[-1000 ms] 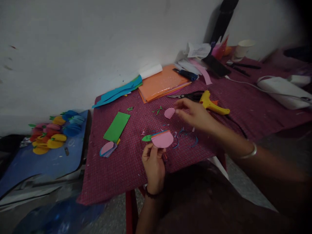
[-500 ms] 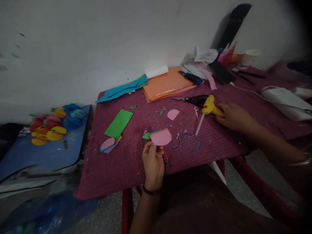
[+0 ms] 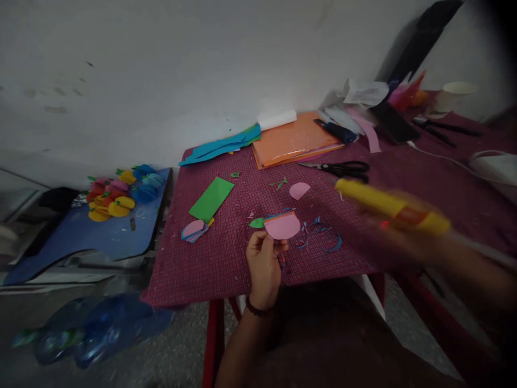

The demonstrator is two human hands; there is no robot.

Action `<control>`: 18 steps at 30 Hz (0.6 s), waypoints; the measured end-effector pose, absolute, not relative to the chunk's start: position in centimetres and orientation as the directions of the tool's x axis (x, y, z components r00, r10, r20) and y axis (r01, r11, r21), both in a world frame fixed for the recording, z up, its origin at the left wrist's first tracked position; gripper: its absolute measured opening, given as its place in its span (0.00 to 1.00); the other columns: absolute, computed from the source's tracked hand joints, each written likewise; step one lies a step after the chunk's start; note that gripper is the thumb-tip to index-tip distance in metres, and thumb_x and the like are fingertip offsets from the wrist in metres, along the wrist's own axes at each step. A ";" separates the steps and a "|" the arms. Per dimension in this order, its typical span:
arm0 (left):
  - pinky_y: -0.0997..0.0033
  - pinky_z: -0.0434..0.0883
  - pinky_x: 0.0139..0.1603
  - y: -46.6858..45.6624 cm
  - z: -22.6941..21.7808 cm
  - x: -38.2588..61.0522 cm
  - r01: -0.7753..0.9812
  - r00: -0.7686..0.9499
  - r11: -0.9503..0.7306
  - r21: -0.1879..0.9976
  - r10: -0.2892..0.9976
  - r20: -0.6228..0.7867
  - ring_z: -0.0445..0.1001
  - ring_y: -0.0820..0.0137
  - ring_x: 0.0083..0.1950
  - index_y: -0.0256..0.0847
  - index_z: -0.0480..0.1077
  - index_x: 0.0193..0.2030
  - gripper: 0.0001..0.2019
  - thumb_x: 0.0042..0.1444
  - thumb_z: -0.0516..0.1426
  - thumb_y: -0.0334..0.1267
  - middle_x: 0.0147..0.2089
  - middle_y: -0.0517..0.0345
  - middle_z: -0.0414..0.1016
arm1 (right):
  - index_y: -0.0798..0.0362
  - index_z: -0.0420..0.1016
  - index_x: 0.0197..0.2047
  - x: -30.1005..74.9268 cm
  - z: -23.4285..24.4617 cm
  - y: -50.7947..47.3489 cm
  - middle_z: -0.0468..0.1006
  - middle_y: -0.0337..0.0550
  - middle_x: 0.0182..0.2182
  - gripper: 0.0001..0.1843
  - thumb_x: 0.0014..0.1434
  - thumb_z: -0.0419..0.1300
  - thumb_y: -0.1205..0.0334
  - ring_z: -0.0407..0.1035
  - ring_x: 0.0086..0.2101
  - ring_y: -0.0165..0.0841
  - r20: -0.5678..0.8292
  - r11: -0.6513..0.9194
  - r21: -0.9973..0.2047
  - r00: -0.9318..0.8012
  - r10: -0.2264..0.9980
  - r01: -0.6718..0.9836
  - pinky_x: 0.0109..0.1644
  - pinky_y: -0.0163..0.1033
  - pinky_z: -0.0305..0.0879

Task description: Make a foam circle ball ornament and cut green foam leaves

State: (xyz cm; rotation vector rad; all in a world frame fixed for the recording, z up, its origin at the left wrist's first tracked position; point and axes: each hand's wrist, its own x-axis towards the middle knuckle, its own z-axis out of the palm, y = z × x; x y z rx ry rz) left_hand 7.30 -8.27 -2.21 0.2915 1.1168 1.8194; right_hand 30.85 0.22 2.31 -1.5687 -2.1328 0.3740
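Note:
My left hand (image 3: 264, 264) pinches folded paper cut-outs (image 3: 283, 227), pink on the face toward me with orange and blue edges behind. A green paper leaf (image 3: 257, 222) shows at their left end. My right hand (image 3: 404, 242), smeared by motion, is wrapped round a yellow glue gun (image 3: 390, 207) above the table's right side. Thin paper offcuts (image 3: 333, 242) lie between the hands. A loose pink cut-out (image 3: 299, 190) and black-handled scissors (image 3: 347, 168) rest farther back. To the left are a green paper rectangle (image 3: 212, 199) and a small stack of cut-outs (image 3: 194, 230).
Orange sheets (image 3: 299, 141), blue strips (image 3: 222, 145) and a cutter knife (image 3: 337, 131) lie along the wall side. A phone (image 3: 393, 123) with a white cable sits at right. Colourful paper fruits (image 3: 111, 202) stand on a blue board (image 3: 133, 237); plastic bottles (image 3: 99, 334) lie below.
My right hand has lifted the glue gun off the tabletop and turned it, bringing it closer to me. The left hand still holds the cut-outs; the whole view has shifted slightly.

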 end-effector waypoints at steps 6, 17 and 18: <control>0.75 0.72 0.32 -8.4 -2.9 7.6 -0.446 -0.580 -0.165 0.880 0.802 -0.144 0.73 0.75 0.29 0.37 0.70 0.28 0.07 0.49 0.63 0.37 0.27 0.61 0.74 | 0.52 0.68 0.35 24.4 1.8 -3.5 0.74 0.43 0.30 0.13 0.57 0.58 0.50 0.70 0.29 0.32 0.094 0.582 -0.661 -0.717 0.691 0.474 0.30 0.35 0.62; 0.73 0.73 0.32 -8.4 -2.9 7.5 -0.436 -0.626 -0.171 0.884 0.763 -0.161 0.73 0.75 0.27 0.38 0.70 0.29 0.08 0.46 0.64 0.37 0.28 0.62 0.75 | 0.51 0.67 0.33 25.4 1.3 -2.8 0.73 0.39 0.28 0.12 0.58 0.59 0.51 0.69 0.28 0.32 0.036 0.514 -0.620 -0.633 0.773 0.592 0.29 0.35 0.58; 0.73 0.73 0.31 -8.3 -2.8 7.5 -0.441 -0.633 -0.174 0.881 0.756 -0.168 0.73 0.75 0.26 0.38 0.69 0.29 0.08 0.46 0.64 0.37 0.27 0.62 0.75 | 0.51 0.67 0.33 25.8 1.4 -2.8 0.74 0.40 0.28 0.12 0.58 0.59 0.51 0.70 0.28 0.33 0.026 0.494 -0.621 -0.614 0.789 0.608 0.29 0.35 0.58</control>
